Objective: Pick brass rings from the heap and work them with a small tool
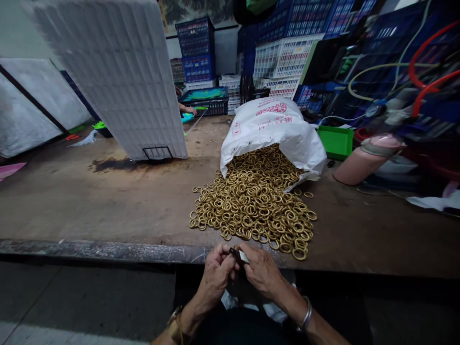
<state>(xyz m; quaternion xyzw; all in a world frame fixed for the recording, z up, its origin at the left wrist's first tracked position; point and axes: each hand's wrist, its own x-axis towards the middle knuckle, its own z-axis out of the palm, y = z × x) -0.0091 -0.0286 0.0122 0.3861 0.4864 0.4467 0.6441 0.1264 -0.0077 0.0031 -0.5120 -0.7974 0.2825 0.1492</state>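
My left hand [216, 269] and my right hand [261, 267] meet at the table's front edge, both with closed fingers. In my right hand is a small dark tool with a pale, flat part [244, 257]; its kind is unclear. The left fingertips pinch beside its dark end, and what they hold is too small and hidden to make out. Just beyond the hands spreads a heap of brass-coloured rings [251, 206]. The rings spill from the mouth of a white woven sack [266, 124] with red print, lying on its side.
A tall white padded panel [125, 81] stands on the wooden table [89, 201] at left. Behind it, another person's hand [189, 110] shows. Pink bottle [366, 160] and green tray [336, 143] sit at right. Stacked crates [280, 57] line the back.
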